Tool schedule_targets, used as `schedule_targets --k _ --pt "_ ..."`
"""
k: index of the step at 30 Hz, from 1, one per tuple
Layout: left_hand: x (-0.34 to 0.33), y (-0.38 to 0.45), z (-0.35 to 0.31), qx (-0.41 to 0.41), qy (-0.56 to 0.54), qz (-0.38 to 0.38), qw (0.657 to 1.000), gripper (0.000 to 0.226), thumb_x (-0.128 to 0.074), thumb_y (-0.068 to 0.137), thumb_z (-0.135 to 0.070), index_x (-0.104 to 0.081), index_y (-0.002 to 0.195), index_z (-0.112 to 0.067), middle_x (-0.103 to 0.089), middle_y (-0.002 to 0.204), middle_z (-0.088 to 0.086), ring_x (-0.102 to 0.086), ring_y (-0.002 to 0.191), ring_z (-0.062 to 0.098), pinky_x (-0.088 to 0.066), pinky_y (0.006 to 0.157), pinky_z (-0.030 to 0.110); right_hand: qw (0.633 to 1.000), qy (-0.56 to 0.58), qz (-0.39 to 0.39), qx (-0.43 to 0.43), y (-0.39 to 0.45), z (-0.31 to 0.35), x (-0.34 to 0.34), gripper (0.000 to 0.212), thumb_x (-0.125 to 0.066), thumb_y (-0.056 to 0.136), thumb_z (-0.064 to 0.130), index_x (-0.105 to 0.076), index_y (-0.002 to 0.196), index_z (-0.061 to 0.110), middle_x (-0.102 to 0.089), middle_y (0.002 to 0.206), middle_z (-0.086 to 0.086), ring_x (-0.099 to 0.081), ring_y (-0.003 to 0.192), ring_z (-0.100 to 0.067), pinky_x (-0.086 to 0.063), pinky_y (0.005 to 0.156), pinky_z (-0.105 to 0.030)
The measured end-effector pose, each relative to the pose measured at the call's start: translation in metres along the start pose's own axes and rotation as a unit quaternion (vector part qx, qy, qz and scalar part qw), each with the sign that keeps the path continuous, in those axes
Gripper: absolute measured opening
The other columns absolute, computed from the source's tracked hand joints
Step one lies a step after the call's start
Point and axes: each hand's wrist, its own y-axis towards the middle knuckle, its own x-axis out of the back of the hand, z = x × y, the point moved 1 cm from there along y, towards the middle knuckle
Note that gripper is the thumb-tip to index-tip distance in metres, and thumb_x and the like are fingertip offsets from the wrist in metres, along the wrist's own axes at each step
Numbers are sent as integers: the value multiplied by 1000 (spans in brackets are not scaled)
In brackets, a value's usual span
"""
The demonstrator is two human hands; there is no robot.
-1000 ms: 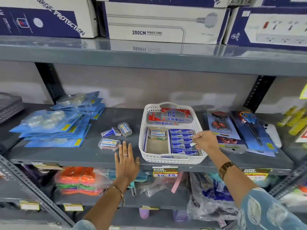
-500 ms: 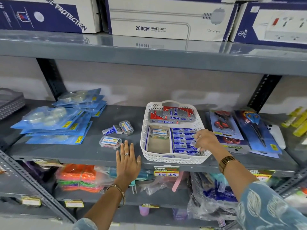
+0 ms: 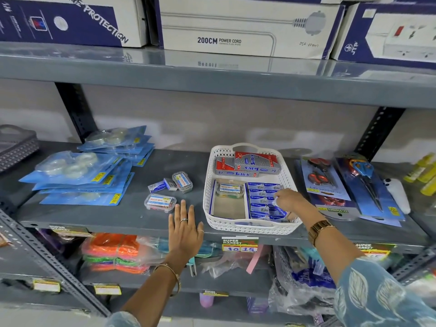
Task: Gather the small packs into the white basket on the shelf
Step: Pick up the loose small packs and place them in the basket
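Note:
A white basket (image 3: 210, 201) stands on the grey middle shelf (image 3: 132, 215). Inside it lie red-and-grey boxes (image 3: 256, 162), one clear pack (image 3: 230, 188) and a column of small blue packs (image 3: 259, 199). My right hand (image 3: 289, 200) is inside the basket's right side, fingers pinched on a small blue pack (image 3: 278, 208) above that column. My left hand (image 3: 186, 228) lies flat with spread fingers on the shelf's front edge, left of the basket. Loose packs lie just beyond it: a clear pack (image 3: 160, 202), another clear pack (image 3: 182, 181) and a small blue pack (image 3: 157, 186).
Blue blister cards of tape (image 3: 80, 175) are stacked at the left. Scissor cards (image 3: 328, 182) lie right of the basket, with yellow bottles (image 3: 422, 171) further right. A grey basket (image 3: 16, 147) sits at the far left. Power cord boxes (image 3: 247, 27) fill the upper shelf.
My right hand has dropped from the basket's right rim down into the basket with the small blue pack. My left hand has stayed flat on the shelf edge.

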Motion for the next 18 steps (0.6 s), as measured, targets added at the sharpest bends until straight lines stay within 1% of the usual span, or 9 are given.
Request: schedule_targets --k 2,3,6,7,9,13,15,17,18 --pt "1 0 0 0 5 7 1000 88 6 75 -50 -20 145 -5 -7 155 18 -4 144 35 2 115 44 1000 15 -23 -8 -4 4 2 45 -38 91 3 -47 135 5 -44 146 -13 -50 125 -31 -41 101 -34" --pt "1 0 0 1 6 12 1000 89 8 73 -51 -17 146 -6 -3 156 17 -1 144 34 6 113 42 999 25 -42 -15 -5 5 3 44 -39 91 3 -47 134 4 -48 142 -14 -51 123 -32 -43 99 -34" --pt "2 0 0 4 4 11 1000 90 10 72 -51 -14 146 -7 -1 156 16 2 144 33 8 114 42 992 70 -86 -55 -8 1 4 27 -47 89 9 -57 112 -1 -62 107 -17 -58 92 -31 -47 68 -30" --pt "2 0 0 4 9 13 1000 90 11 71 -51 -14 146 -7 -1 156 16 2 144 33 8 113 41 989 87 -94 -68 -9 -1 5 20 -51 88 11 -58 102 -1 -62 98 -16 -58 84 -30 -47 63 -29" --pt "1 0 1 5 15 16 1000 90 12 71 -51 -13 146 -8 0 156 15 2 144 33 8 113 41 984 117 -102 -85 -12 -4 5 13 -56 86 12 -56 91 0 -60 89 -15 -64 85 -33 -52 68 -32" --pt "1 0 0 3 11 17 1000 90 10 72 -51 -14 146 -7 -1 156 17 1 144 34 6 114 43 975 143 -136 -100 -15 -6 1 13 -56 87 10 -59 93 -1 -66 105 -22 -64 92 -36 -42 58 -26" --pt "2 0 0 3 6 14 1000 90 10 72 -51 -15 146 -7 -2 156 16 1 144 33 5 114 43 972 154 -145 -107 -13 -6 -2 15 -55 87 8 -53 74 1 -68 109 -24 -63 82 -33 -42 52 -24" --pt "2 0 0 3 7 11 1000 89 9 72 -51 -17 146 -7 -3 156 16 0 144 33 3 115 44 970 158 -147 -107 -14 -4 -5 18 -54 86 4 -52 68 1 -68 107 -25 -65 87 -34 -50 64 -29" --pt "2 0 0 4 11 16 1000 90 10 72 -51 -16 146 -7 -2 156 16 1 144 33 4 115 44 972 152 -145 -106 -15 -4 -6 10 -54 86 2 -58 77 -2 -68 107 -25 -66 93 -36 -50 70 -32"
